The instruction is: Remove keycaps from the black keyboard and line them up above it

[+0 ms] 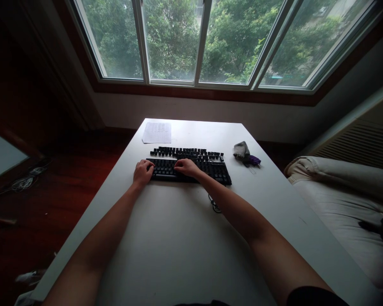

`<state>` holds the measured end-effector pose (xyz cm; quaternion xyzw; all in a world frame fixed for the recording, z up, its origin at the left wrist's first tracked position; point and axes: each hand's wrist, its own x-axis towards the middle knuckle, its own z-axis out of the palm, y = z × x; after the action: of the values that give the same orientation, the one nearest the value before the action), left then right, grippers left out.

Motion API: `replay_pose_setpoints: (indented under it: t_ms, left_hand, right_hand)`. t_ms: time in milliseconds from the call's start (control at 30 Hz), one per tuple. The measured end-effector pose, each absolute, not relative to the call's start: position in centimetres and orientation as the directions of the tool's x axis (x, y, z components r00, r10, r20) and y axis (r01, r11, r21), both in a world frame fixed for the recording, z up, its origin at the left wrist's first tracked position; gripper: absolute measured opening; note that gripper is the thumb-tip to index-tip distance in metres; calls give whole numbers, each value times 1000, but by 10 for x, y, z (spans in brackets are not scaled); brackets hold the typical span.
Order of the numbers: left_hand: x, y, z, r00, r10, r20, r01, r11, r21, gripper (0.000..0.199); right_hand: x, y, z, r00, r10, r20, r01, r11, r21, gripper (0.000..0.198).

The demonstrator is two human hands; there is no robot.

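Observation:
A black keyboard [217,172] lies across the white table in front of me. My left hand [143,172] is closed around its left end, with the thumb at the near side. Over the left-middle part of the keys is my right hand [187,167], its fingers drawn together and pointing down at the keys. Anything between those fingertips is too small or hidden to make out. Just beyond the keyboard stand rows of loose black keycaps [188,151], some of them hidden behind my right hand.
A printed sheet of paper [157,133] lies at the table's far left. To the right are a grey cloth [241,150] and a purple bundle [254,160]. A coiled black cable [214,205] sits near my right forearm. A cushioned seat [332,204] stands right of the white table [166,246].

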<state>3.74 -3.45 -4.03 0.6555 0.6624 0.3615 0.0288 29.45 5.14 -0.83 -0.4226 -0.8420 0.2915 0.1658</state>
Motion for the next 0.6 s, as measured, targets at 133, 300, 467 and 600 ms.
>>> replay_pose_setpoints:
  t_ms: [133,300,467,600]
  left_hand:
    - [38,-35,-39,-137,891,433,851,-118,512,17]
    - [40,-36,-36,-142,891,432,850,-114,515,17]
    - [40,-35,-36,-143,895,421,847,-109,520,17]
    - [40,-34,-37,-143,894,425,852,-107,512,17]
  right_hand:
    - [294,52,-12,-587,809,39,587,458,-668,14]
    - [289,50,-16,-558,829,42,611,444,-655,14]
    - [287,50,-16,-531,845,59,648,451,-614,15]
    - [286,55,-18,-541,841,16,664,439,-605,16]
